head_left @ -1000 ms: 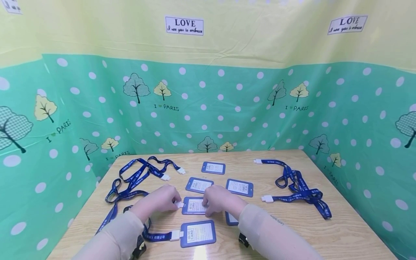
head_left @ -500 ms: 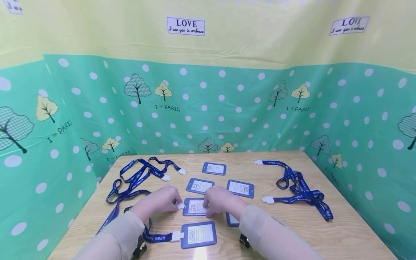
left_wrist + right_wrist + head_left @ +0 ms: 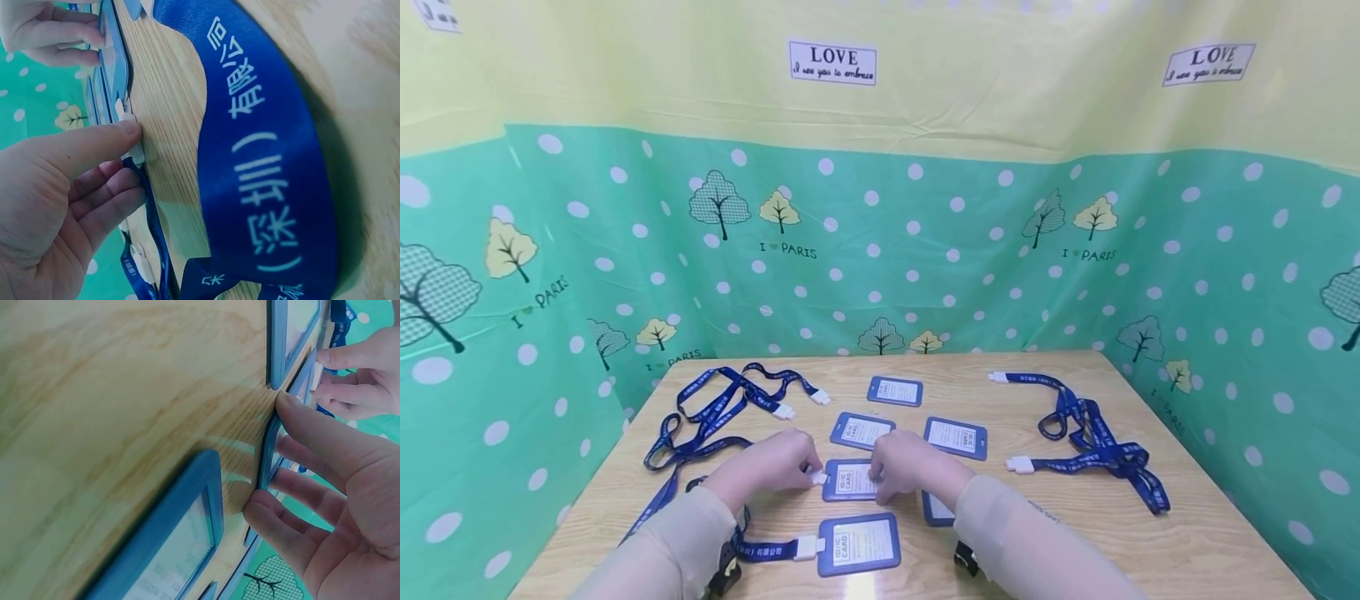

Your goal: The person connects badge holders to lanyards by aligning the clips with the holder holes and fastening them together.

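In the head view, a blue badge holder with a white ID/IC card face lies between both hands. My left hand pinches the white clip of a blue lanyard between thumb and fingers, at the holder's slotted left end. Whether the clip is fastened in the slot I cannot tell. My right hand grips the holder's opposite end, thumb on the near edge and fingers across its far side. Closer to me lies another badge holder, joined to a lanyard by its white clip.
Several loose badge holders lie behind and to the right, among them one at the back and one beyond my right hand. Tangled blue lanyards cover the table's left side. Another lanyard lies on the right. A green dotted curtain encloses the table.
The head view has shifted very slightly. Both hands keep their hold on the clip and the badge holder, with hardly any visible movement.
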A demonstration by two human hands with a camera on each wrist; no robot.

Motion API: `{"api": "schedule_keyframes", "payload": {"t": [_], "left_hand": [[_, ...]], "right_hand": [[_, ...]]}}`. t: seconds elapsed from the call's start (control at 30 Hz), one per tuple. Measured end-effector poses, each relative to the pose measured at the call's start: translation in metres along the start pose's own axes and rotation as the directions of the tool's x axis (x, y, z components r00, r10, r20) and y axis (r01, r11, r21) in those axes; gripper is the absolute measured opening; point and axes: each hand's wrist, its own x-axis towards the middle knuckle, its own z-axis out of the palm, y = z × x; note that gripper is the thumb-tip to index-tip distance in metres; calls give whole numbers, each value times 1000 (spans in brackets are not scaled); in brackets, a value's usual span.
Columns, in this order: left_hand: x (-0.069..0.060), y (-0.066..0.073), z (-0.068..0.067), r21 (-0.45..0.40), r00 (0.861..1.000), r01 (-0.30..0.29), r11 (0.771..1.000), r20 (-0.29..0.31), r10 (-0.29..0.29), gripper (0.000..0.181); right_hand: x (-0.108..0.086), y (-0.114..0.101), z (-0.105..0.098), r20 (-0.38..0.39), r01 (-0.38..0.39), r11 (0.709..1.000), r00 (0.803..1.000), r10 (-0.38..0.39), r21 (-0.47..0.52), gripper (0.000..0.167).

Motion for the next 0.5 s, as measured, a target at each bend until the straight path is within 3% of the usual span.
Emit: {"api": "schedule_keyframes", "payload": {"t": [0.5], "left_hand": [[2,-3,3,-7,1000,5,1000,-3,-5,19]], "right_hand": [[2,2,1,-9,24,1000,1000,-24,-10,33]]}}
